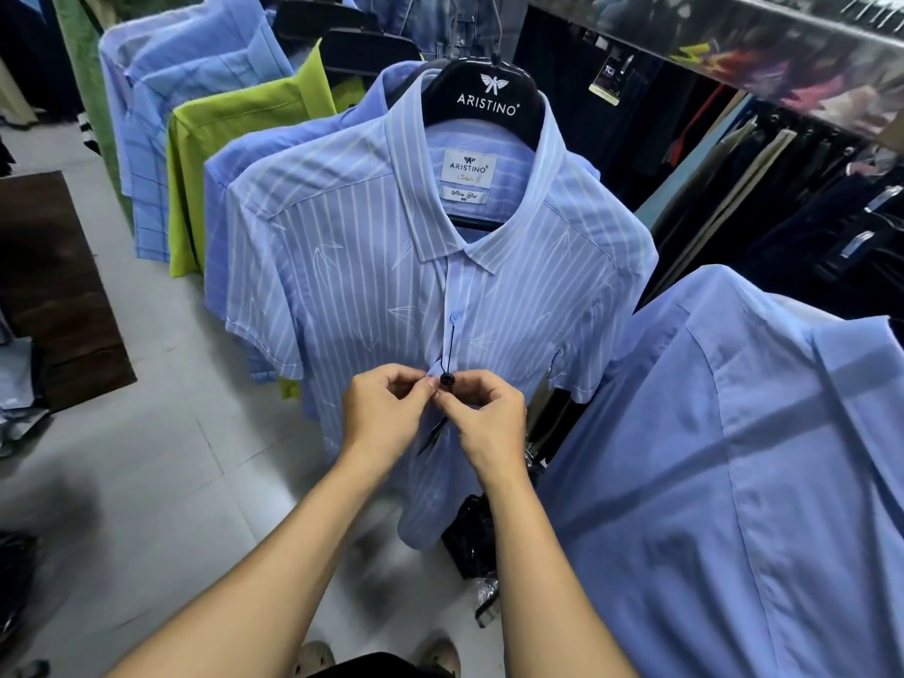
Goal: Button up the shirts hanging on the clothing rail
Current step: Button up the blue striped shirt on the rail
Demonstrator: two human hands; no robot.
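Our left hand [386,413] and right hand [489,425] pinch the placket of the blue striped shirt [352,266] — black toggle [447,379] just above, fastened button [455,316] higher.

Shop floor and other stock.
A pale tiled floor [161,472] carries a dark brown mat [54,296] at the left edge, with grey plastic packets [19,389] just beside its near corner. A black bag [472,540] lies on the tiles at lower centre. On the right, dark trousers [807,203] hang in a tight row, a beige pair [748,178] among them. A paper tag [606,75] dangles against dark cloth further up. Jeans [450,22] hang at the top.
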